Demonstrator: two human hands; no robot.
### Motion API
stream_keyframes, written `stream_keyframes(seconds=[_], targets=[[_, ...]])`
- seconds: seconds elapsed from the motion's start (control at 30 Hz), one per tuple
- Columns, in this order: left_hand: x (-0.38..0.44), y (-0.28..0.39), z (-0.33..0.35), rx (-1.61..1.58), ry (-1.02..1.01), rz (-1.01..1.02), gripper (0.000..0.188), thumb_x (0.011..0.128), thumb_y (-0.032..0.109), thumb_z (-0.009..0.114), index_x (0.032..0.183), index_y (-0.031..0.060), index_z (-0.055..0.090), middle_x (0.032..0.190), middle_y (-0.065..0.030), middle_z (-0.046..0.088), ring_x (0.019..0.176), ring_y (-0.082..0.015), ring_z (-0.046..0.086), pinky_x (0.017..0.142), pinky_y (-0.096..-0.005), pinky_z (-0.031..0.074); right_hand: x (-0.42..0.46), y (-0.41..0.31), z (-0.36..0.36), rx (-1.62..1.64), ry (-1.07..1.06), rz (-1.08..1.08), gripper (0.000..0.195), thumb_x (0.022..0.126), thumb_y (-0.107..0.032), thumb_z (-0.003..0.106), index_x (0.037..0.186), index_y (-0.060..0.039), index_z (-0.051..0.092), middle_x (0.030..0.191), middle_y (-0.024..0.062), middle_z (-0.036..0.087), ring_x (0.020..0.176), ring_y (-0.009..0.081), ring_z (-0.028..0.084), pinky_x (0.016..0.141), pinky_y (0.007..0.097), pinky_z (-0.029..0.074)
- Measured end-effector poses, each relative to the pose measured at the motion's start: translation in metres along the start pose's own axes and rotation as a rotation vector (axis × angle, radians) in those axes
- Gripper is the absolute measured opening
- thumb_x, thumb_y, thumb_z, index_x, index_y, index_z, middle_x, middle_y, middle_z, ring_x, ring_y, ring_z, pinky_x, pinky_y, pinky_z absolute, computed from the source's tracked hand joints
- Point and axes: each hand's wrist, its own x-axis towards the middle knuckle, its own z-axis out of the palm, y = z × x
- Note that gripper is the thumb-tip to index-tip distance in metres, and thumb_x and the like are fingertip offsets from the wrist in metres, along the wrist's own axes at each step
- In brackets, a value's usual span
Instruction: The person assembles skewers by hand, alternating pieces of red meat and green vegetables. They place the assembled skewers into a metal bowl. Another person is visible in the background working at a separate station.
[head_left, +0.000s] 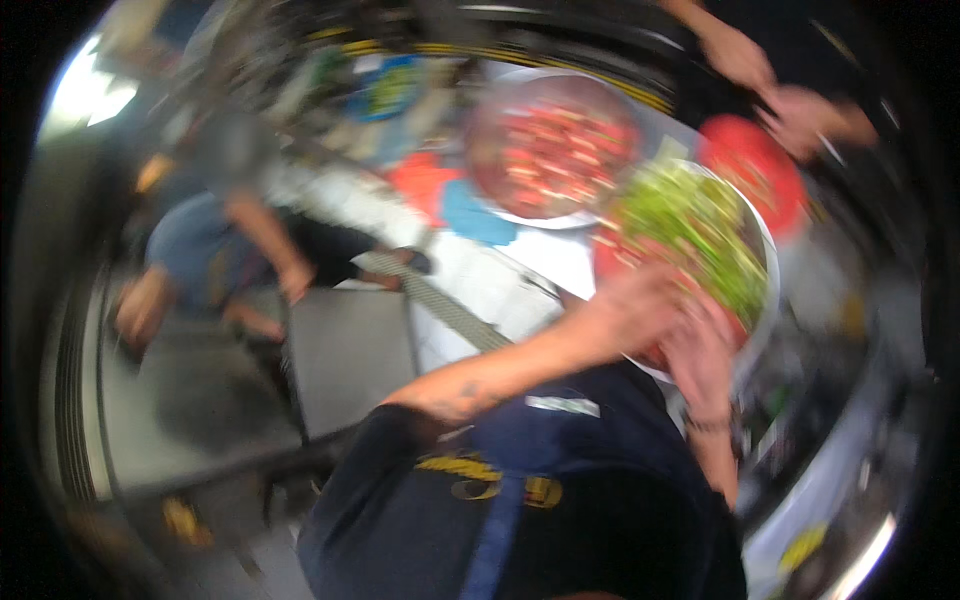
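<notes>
A large metal bowl stands before me, with shredded pale-green leafy vegetable over red pieces, perhaps meat. My left hand reaches in at the near part of the bowl, over the red pieces. Beside it and touching or overlapping it, my right hand rests over the near right part, below the greens. Motion blur hides the fingers, so whether either hand grips anything is unclear. Up and to the left, a second large round bowl holds chopped red and whitish pieces.
At the upper right, a co-worker's hands are at a red round basin. Another person bends beside grey flat-topped surfaces at left. A blue tray with green food lies farther back. Red and blue cloth-like items adjoin the second bowl.
</notes>
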Motion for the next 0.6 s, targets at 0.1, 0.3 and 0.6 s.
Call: stream_keyframes(seconds=[0.1,0.3,0.6], targets=[[0.019,0.001,0.006,-0.234,0.195,-0.063,0.017,0.082,0.014,0.065,0.094,0.003,0.066,0.112,-0.0105,0.061,0.097,-0.0261,0.062,0.08,-0.0342,0.054,-0.002,-0.01,0.035,-0.078,0.268,-0.055,0.018,0.098,-0.013,0.05,0.113,-0.0046,0.053,0.09,0.002,0.057,0.08,0.0114,0.056,0.075,0.0283,0.048],[0.017,0.011,-0.021,-0.249,0.321,-0.124,0.012,0.082,0.01,0.064,0.091,0.0008,0.063,0.108,-0.0114,0.06,0.089,-0.0272,0.064,0.075,-0.0362,0.054,0.008,-0.011,0.019,-0.216,-0.075,-0.075,0.008,0.098,-0.014,0.052,0.099,-0.0069,0.053,0.073,-0.0015,0.047,0.063,0.0072,0.044,0.059,0.0236,0.038],[0.014,0.006,-0.031,-0.608,0.17,-0.526,0.013,0.079,0.008,0.063,0.076,0.0014,0.053,0.098,-0.0133,0.058,0.091,-0.031,0.06,0.077,-0.0368,0.049,0.01,-0.005,0.011,-1.065,0.038,-0.453,0.026,0.09,-0.002,0.059,0.115,0.0036,0.057,0.096,0.0048,0.059,0.078,0.0089,0.049,0.07,0.023,0.042]])
